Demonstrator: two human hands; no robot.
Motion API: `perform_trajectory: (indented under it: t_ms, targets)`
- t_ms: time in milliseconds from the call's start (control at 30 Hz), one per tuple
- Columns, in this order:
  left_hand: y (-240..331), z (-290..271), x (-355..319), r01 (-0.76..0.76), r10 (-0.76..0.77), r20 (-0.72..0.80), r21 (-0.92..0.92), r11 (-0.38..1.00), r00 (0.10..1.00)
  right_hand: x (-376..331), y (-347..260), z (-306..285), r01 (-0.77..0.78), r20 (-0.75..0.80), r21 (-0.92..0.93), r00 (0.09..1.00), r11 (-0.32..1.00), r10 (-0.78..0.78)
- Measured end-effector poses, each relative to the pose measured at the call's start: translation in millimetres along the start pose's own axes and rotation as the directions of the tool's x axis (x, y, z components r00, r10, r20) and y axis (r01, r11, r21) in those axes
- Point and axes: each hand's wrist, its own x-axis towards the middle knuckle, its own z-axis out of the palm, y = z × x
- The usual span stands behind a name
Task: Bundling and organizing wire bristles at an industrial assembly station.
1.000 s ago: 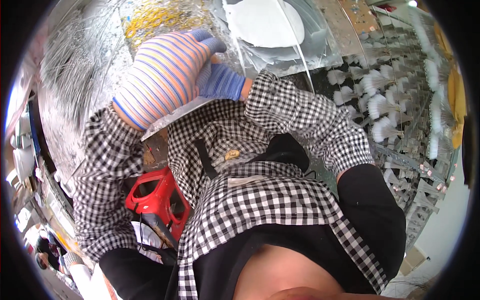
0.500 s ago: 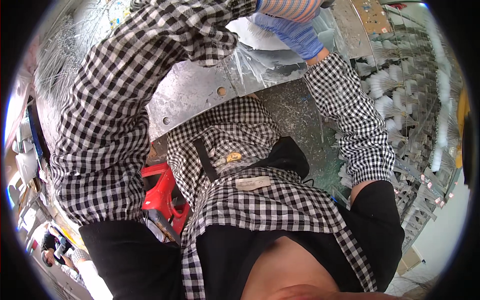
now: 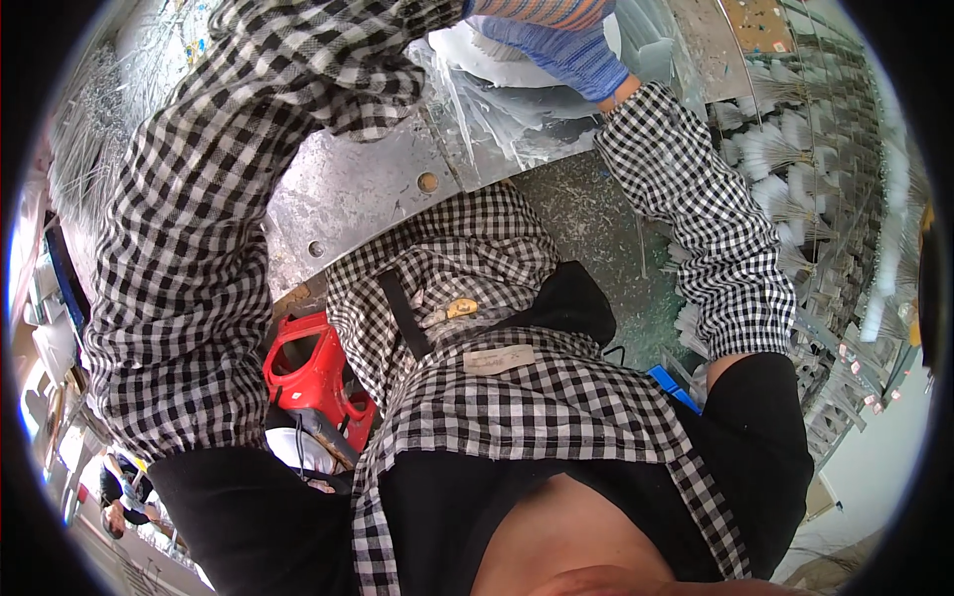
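At the top edge, my left hand (image 3: 545,10), in an orange-and-blue striped knit glove, crosses above my right hand (image 3: 568,58), in a blue knit glove. Both hands' fingers are cut off or hidden, so their grip does not show. Beneath and beside the gloves lies a smooth white rounded piece (image 3: 475,58). Around it spreads a streaky, translucent grey-white material (image 3: 512,127) with a ragged near edge, on a metal worktable (image 3: 363,194).
Thin pale bristles (image 3: 89,129) lie at the far left. Racks of white-tufted wire brushes (image 3: 785,189) stand at the right. A red plastic stool or frame (image 3: 308,363) is beside my lap, and a blue strip (image 3: 674,387) by my right elbow. Another person (image 3: 129,507) is at lower left.
Both hands and the table appear slightly further left and higher as the view shifts. More of the red plastic thing and of the blue strip shows.
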Motion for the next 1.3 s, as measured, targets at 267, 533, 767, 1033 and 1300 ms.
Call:
perform_trajectory:
  t_ms: [267,533,767,1033,1300]
  targets:
    - [-1,3,11,0.057,-0.066,0.134,0.071,0.996,0.989,-2,-3,0,-0.035,0.006,0.010,0.999,0.999,0.035]
    - [3,0,19,0.113,-0.125,0.206,0.070,0.991,0.971,-3,-4,0,-0.065,0.004,0.016,0.998,0.998,0.065]
    - [4,-1,13,0.073,-0.080,0.104,0.072,0.995,0.991,-4,-7,-1,-0.083,0.002,0.020,0.997,0.996,0.083]
    - [0,2,3,-0.010,0.010,-0.049,0.000,1.000,0.999,-3,-5,0,-0.102,-0.005,0.027,0.995,0.994,0.102]
    - [-4,9,18,0.035,-0.035,-0.001,0.012,0.999,0.999,-2,-5,0,-0.117,-0.008,0.035,0.993,0.993,0.117]
